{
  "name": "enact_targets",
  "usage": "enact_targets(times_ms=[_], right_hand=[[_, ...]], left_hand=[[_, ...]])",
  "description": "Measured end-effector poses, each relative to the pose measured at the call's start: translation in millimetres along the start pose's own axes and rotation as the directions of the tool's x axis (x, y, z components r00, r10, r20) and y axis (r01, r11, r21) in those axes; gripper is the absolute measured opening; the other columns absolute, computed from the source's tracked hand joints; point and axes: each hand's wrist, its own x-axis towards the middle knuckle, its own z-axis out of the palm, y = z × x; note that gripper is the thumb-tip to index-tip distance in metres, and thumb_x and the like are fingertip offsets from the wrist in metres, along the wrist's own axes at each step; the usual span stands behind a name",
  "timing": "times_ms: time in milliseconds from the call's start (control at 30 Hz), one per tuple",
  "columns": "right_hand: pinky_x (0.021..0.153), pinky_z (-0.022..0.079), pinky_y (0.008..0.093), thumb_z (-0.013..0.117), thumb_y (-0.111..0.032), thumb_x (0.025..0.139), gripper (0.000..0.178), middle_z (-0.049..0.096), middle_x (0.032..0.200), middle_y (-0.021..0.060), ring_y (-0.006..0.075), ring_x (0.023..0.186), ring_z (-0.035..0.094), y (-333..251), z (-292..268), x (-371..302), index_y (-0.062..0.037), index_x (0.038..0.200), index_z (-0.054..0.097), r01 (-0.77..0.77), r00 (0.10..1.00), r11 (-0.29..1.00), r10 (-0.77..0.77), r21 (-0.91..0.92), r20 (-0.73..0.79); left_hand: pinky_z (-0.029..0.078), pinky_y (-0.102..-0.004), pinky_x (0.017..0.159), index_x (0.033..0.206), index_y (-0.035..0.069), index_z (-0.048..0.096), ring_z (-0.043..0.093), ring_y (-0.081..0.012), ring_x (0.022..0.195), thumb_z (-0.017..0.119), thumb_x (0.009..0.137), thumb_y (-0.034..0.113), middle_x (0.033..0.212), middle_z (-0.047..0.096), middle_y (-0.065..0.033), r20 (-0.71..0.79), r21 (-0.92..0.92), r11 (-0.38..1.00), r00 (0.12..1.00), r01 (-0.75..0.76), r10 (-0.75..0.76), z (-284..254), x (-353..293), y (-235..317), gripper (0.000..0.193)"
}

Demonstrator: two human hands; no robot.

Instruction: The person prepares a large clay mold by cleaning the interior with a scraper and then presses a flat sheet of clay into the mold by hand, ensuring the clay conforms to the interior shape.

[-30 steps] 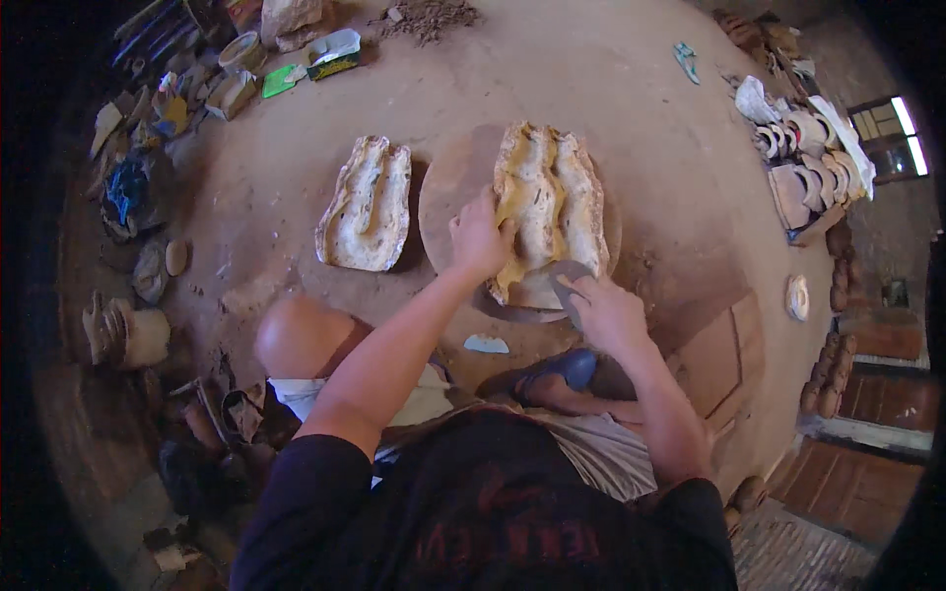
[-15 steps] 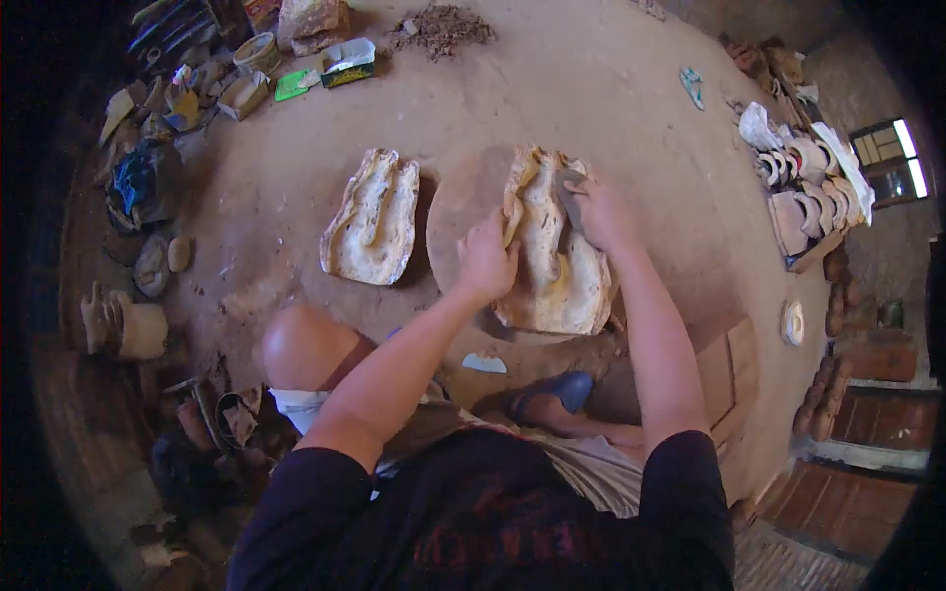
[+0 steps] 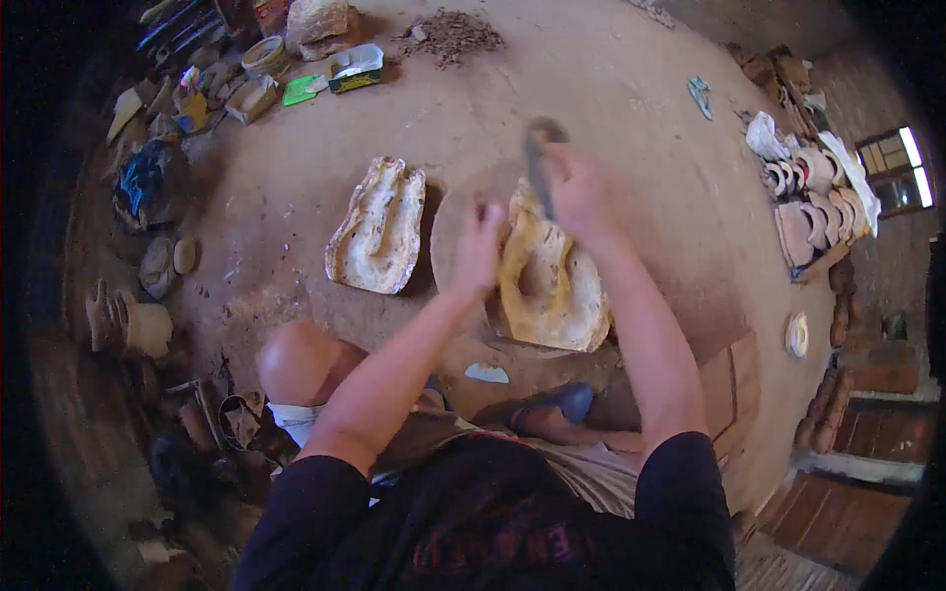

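Observation:
A hollowed, cream-coloured mould half (image 3: 576, 305) with stained yellow-brown recesses lies on a round, flat, clay-coloured disc (image 3: 455, 231) before me. Over its far end, my right hand (image 3: 579, 197) grips a dark grey-brown strip of what looks like clay (image 3: 539, 167), its upper end blurred by motion. My left hand (image 3: 479, 254) is beside the mould's left edge; its fingers are smeared, so whether they hold anything is unclear. To the left, a matching mould half (image 3: 372, 266) rests on the ground with its hollow side up.
A pale half-round piece (image 3: 487, 373) lies near my foot. Far left are an open box (image 3: 357, 67), a green item (image 3: 300, 91) and a bucket (image 3: 264, 57). Crumbled clay (image 3: 455, 35) is heaped at the back. Curved mould pieces (image 3: 813, 217) are stacked at the right.
My right hand has lifted the dark strip up and away from the mould's right side. My left hand has come off the mould's left rim. The view has shifted slightly.

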Motion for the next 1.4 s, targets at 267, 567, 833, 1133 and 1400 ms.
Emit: enact_targets(times_ms=[267,567,833,1133,1400], right_hand=[[0.107,0.053,0.0426,0.073,-0.048,0.098,0.064,0.072,0.133,0.0237,0.0338,0.124,0.07,92,-54,-69,0.0036,0.135,0.068,-0.437,0.898,0.868,0.438,0.236,0.05],[0.092,0.058,0.0391,0.077,-0.038,0.099,0.058,0.075,0.125,0.0152,0.022,0.106,0.072,146,-36,-126,0.0055,0.136,0.066,-0.761,0.648,0.566,0.633,0.318,0.425],[0.08,0.061,0.0401,0.084,-0.026,0.093,0.043,0.079,0.109,0.014,0.0242,0.091,0.075,153,11,-128,0.0056,0.121,0.075,-0.664,0.741,0.602,0.608,0.443,0.283],[0.096,0.055,0.039,0.08,-0.02,0.091,0.05,0.075,0.121,0.0117,0.0233,0.109,0.071,88,-49,-82,0.0028,0.133,0.066,-0.296,0.868,0.797,0.454,0.526,-0.2],[0.107,0.049,0.0439,0.079,-0.014,0.094,0.057,0.07,0.131,0.0145,0.0256,0.12,0.065,-34,-120,-127,0.0025,0.144,0.055,0.501,0.653,0.819,-0.145,0.279,-0.744]], left_hand=[[0.061,-0.0434,0.083,0.133,-0.001,0.062,0.073,-0.0271,0.1,0.08,0.094,0.023,0.118,0.073,-0.0137,-0.487,-0.175,0.984,0.865,0.043,-0.124,-140,45,40,0.049],[0.054,-0.0505,0.104,0.133,-0.003,0.066,0.07,-0.0419,0.12,0.074,0.094,0.055,0.129,0.072,-0.0261,-0.54,0.785,0.446,0.828,0.429,0.153,-203,50,-21,0.071],[0.056,-0.0512,0.097,0.121,-0.001,0.077,0.073,-0.0456,0.111,0.072,0.094,0.055,0.114,0.076,-0.03,0.211,0.816,0.567,0.971,-0.11,-0.115,10,9,30,0.062],[0.057,-0.048,0.094,0.119,-0.006,0.072,0.073,-0.0421,0.107,0.083,0.091,0.043,0.114,0.075,-0.0265,0.274,0.573,0.738,0.931,-0.358,0.24,38,32,88,0.057],[0.052,-0.0463,0.1,0.133,-0.005,0.063,0.064,-0.0409,0.117,0.082,0.095,0.025,0.126,0.067,-0.0244,0.328,0.062,0.316,0.319,-0.947,0.889,-11,-59,206,0.052]])
